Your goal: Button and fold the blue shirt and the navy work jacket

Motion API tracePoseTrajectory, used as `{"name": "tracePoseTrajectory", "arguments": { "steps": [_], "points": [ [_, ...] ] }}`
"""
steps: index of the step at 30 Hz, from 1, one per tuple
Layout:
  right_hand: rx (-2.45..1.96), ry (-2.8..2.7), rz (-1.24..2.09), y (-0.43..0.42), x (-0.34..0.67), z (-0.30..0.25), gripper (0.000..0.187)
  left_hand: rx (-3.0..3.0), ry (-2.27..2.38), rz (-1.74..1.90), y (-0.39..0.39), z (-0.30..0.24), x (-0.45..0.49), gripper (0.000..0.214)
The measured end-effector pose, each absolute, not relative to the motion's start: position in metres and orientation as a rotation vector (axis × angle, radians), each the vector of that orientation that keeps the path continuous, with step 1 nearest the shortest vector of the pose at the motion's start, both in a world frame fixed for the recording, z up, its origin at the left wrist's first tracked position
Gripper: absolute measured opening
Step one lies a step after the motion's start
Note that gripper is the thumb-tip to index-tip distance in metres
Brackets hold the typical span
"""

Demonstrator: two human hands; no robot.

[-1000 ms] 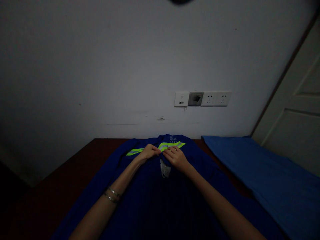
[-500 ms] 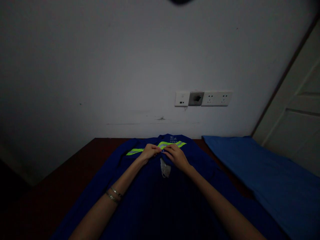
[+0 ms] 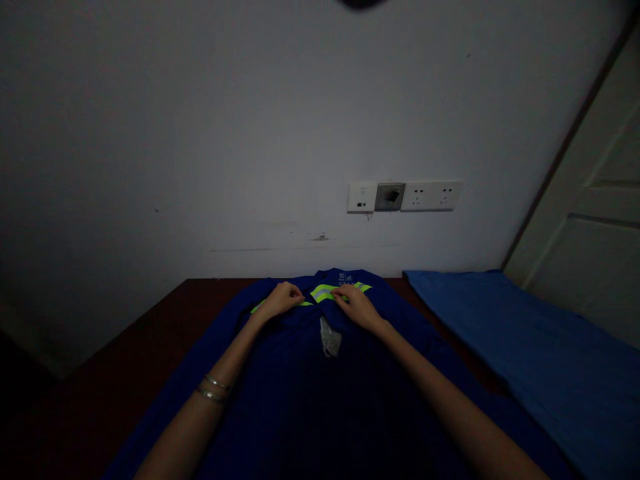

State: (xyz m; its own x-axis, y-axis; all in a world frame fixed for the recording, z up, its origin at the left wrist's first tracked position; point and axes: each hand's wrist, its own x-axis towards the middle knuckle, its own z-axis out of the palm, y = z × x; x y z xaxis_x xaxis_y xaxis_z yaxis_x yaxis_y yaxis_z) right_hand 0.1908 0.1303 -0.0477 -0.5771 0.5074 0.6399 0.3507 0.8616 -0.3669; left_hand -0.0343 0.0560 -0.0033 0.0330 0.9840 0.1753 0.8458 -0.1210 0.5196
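A dark blue work jacket point(image 3: 280, 400) with yellow-green reflective strips point(image 3: 323, 293) lies spread out in front of me, its collar towards the wall. Over the left chest panel, my left hand point(image 3: 283, 300) is closed, thumb and fingertips together at the strip. My right hand point(image 3: 356, 308) is closed in a pinch against the strip on the right panel. What either pinch holds is too small to make out. A clear plastic packet point(image 3: 330, 337) lies below and between the hands, on the jacket front. The lower jacket is in deep shadow.
The jacket lies on a dark red tabletop point(image 3: 165, 320) against a pale wall point(image 3: 240, 133). Blue cloth point(image 3: 500, 327) is spread at the right. Sockets and switches point(image 3: 405, 197) sit on the wall above, and a panelled door point(image 3: 595, 220) stands at far right.
My hands have parted: the left has moved left away from the right, which has shifted only slightly. The small ring-like piece seen between the fingertips no longer shows.
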Motion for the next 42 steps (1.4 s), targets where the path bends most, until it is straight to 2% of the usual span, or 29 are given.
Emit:
{"name": "tracePoseTrajectory", "arguments": {
  "steps": [3,8,12,16,21,24,29,42],
  "points": [
    [-0.635,-2.185,0.404,0.129,0.189,-0.05,0.019,2.09,1.794,0.588,0.052,-0.004,-0.032,0.027],
    [-0.632,-2.157,0.43,0.114,0.191,-0.042,0.018,2.174,1.869,0.738,0.053,-0.013,-0.034,0.046],
    [-0.631,-2.31,0.432,0.104,0.196,-0.034,0.027,2.174,1.931,0.667,0.054,-0.013,-0.032,0.041],
    [-0.671,-2.419,0.441,0.102,0.203,-0.031,0.037,2.218,1.911,0.76,0.04,0.012,-0.011,0.033],
    [-0.665,-2.4,0.45,0.099,0.206,-0.027,0.032,2.172,1.675,0.558,0.012,0.031,0.018,0.022],
    [-0.614,-2.371,0.489,0.097,0.208,-0.027,0.025,2.15,1.659,0.424,0.002,0.015,0.018,0.012],
    [-0.569,-2.344,0.567,0.092,0.218,-0.031,0.017,2.291,1.655,0.486,-0.002,-0.022,0.008,0.012],
    [-0.672,-2.28,0.609,0.079,0.236,-0.042,0.021,2.439,1.83,0.546,-0.018,-0.05,0.018,0.019]
  ]
}}
